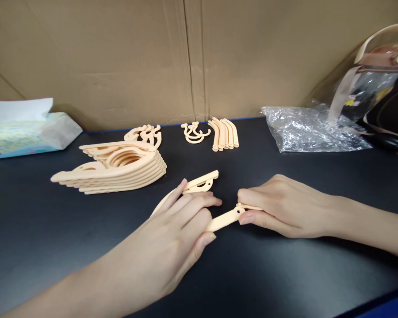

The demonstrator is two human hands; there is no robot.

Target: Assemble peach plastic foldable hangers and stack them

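My left hand (182, 229) is closed over a cream plastic clothes hanger body (223, 219), its palm and fingers hiding the middle. One arm of the hanger sticks out beyond the fingers at the top, the other points right and ends in a small round hole. At that holed end, my right hand (281, 207) pinches a thin cream hanger piece (252, 206) between thumb and bent fingers. The piece touches the end of the hanger arm; most of it is hidden in the hand. Whether the two parts are locked together I cannot tell.
Several hanger bodies (129, 176) lie stacked at left. Behind are loose hooks (147, 132), more hooks (194, 132) and several curved arm pieces (223, 134). A tissue pack (29, 132) stands far left; a clear plastic bag (311, 130) and a water bottle (368, 88) are at right. Cardboard (119, 57) walls the back.
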